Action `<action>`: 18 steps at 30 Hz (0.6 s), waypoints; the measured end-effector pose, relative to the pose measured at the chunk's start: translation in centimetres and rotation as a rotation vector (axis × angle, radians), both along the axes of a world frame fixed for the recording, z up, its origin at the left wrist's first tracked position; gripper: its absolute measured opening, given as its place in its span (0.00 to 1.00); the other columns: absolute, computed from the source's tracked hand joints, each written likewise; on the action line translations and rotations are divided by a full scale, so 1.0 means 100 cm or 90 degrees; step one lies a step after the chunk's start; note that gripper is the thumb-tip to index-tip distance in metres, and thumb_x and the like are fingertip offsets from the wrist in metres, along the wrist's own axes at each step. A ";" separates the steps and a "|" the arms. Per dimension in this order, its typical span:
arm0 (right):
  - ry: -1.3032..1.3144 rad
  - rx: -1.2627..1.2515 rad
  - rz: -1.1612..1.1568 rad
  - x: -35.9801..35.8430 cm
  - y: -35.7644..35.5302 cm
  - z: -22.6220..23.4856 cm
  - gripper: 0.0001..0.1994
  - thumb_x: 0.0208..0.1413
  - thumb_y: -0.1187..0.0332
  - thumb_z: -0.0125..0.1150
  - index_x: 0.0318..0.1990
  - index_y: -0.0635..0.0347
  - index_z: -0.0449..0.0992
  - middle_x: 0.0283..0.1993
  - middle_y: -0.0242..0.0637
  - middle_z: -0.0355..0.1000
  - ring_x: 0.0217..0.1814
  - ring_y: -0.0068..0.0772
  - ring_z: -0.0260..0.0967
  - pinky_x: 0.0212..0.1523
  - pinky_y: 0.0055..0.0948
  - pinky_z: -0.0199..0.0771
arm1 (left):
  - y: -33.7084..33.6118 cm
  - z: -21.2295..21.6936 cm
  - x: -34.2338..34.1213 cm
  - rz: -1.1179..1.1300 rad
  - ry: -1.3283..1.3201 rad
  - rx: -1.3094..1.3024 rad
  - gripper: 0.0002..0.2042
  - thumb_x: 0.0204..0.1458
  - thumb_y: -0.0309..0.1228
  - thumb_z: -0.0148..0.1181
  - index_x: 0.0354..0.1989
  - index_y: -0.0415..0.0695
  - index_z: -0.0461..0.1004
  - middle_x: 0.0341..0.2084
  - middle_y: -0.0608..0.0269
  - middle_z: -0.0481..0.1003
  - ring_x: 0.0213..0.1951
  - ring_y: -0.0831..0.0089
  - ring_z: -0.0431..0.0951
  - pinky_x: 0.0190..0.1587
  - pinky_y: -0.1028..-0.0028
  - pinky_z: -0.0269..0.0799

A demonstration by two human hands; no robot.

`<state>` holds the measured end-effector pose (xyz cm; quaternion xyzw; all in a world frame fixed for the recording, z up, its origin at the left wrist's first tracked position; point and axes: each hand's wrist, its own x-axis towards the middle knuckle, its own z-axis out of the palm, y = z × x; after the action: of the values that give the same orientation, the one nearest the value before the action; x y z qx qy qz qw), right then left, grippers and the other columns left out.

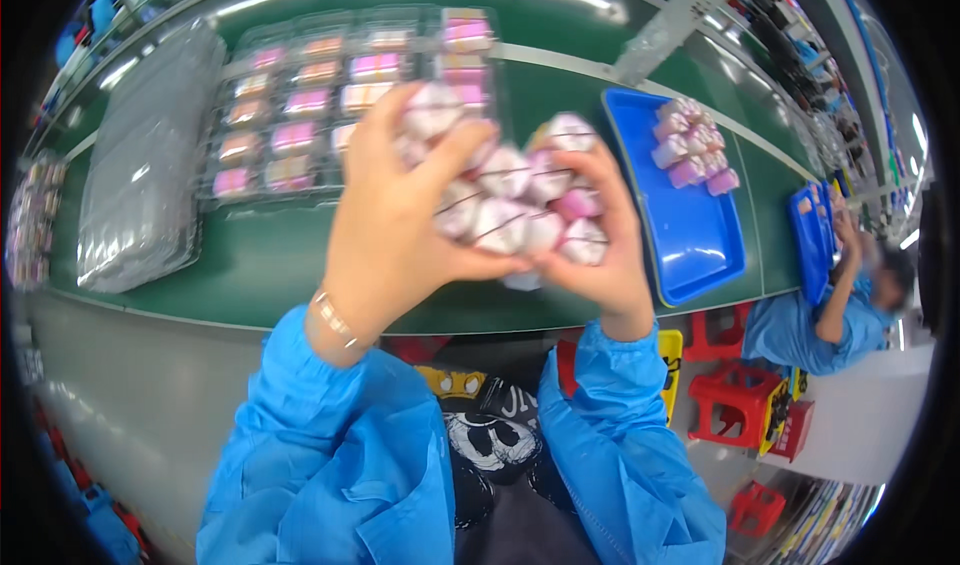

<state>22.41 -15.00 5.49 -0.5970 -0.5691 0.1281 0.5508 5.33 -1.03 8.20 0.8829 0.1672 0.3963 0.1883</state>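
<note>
Between my two hands, raised over the front of the green table, is a cluster of small pink-and-white wrapped pieces (503, 227) with dark lines across their ends. Around its left side curl the fingers of my left hand (395, 205); a thin bracelet circles that wrist. My right hand (617, 230) grips the cluster from the right, and both thumbs meet near its lower edge. Behind my left hand lies a clear plastic tray (330, 189) whose compartments hold pink, white and orange pieces. To the right, a blue tray (688, 263) carries more of these pieces (690, 143).
A stack of clear empty plastic trays (150, 165) stands at the table's left. A metal post (680, 20) rises at the back. At the right, a co-worker in blue (815, 330) sits by another blue tray (808, 235). Red stools (735, 400) stand below the green table (270, 265).
</note>
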 end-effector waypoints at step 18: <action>-0.204 0.074 0.204 -0.171 0.158 -0.070 0.33 0.39 0.63 0.72 0.58 0.48 0.68 0.71 0.55 0.41 0.70 0.66 0.41 0.66 0.55 0.50 | 0.076 -0.098 -0.201 0.290 -0.039 -0.087 0.50 0.17 0.45 0.82 0.59 0.49 0.67 0.64 0.48 0.49 0.63 0.52 0.59 0.59 0.59 0.66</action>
<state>5.32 0.76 -1.50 -0.4793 -0.7429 0.0848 0.4595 -14.80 6.52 -1.59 0.7952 0.3825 0.4429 0.1587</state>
